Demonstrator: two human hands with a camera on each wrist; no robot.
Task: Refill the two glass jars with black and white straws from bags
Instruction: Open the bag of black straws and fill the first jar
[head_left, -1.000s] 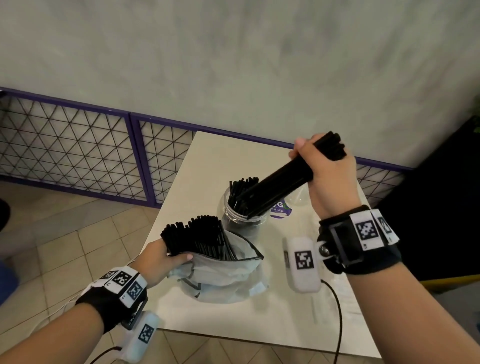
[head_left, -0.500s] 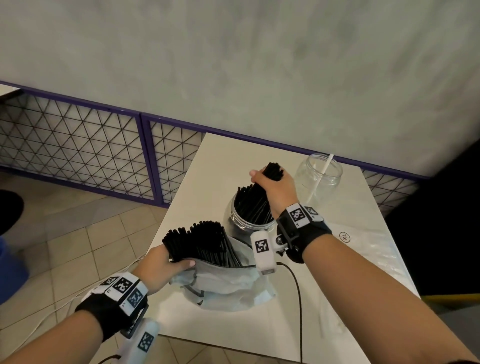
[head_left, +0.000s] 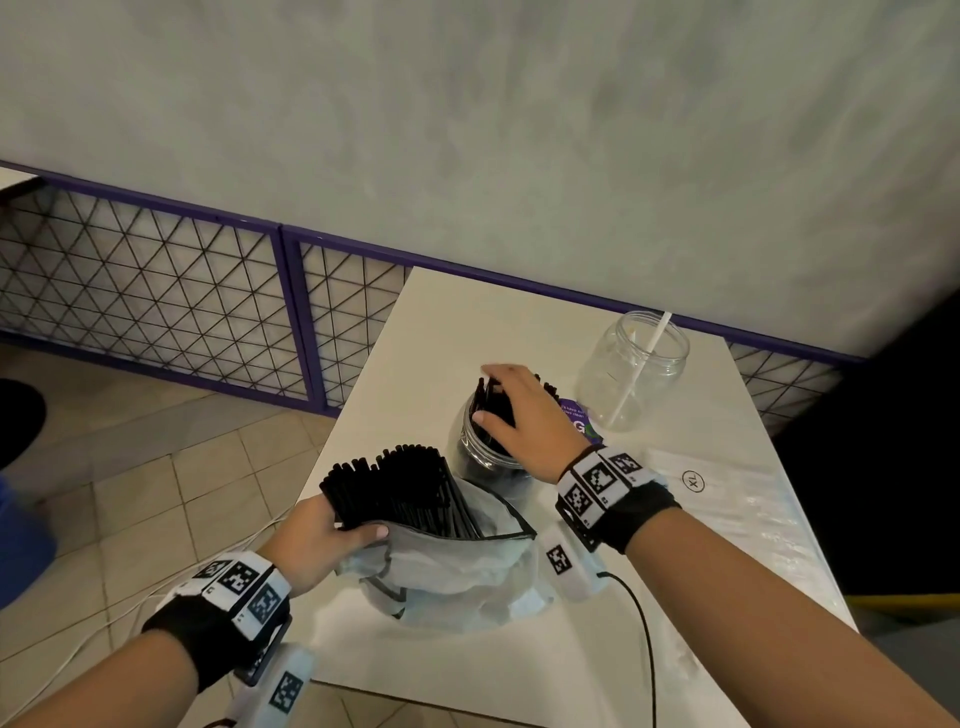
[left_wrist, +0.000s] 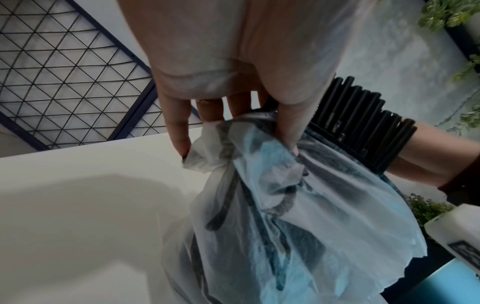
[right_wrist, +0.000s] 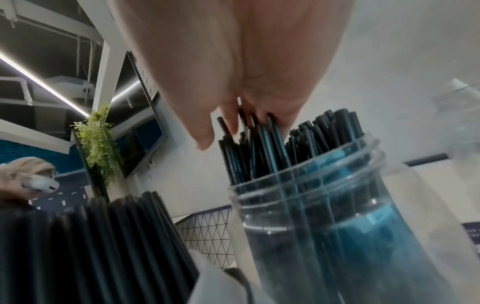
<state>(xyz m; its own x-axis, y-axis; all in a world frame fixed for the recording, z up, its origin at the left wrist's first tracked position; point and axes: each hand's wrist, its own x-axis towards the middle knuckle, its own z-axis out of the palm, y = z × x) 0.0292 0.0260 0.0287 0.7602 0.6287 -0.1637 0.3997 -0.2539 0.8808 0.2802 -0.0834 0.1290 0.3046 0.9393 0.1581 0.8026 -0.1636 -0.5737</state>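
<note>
A glass jar (head_left: 480, 462) near the table's middle holds black straws (right_wrist: 262, 148). My right hand (head_left: 511, 410) lies over their tops with straight fingers and holds none. Its fingertips (right_wrist: 205, 142) touch the straw ends in the right wrist view. To the front left, my left hand (head_left: 322, 535) grips the rim of a thin white bag (head_left: 447, 571), from which a fan of black straws (head_left: 395, 483) sticks up. In the left wrist view the fingers (left_wrist: 179, 127) bunch the bag (left_wrist: 285, 205). A second glass jar (head_left: 634, 364) at the back right holds one white straw (head_left: 641, 371).
A clear plastic bag (head_left: 737, 499) with an XL sticker lies flat on the white table (head_left: 441, 322) at the right. A purple label (head_left: 576, 415) lies between the jars. A purple mesh fence (head_left: 156, 291) runs behind the table, and tiled floor lies to the left.
My right hand brought a bundle of black straws down into the near jar, let go, and now rests flat on their tops. The left hand kept hold of the bag.
</note>
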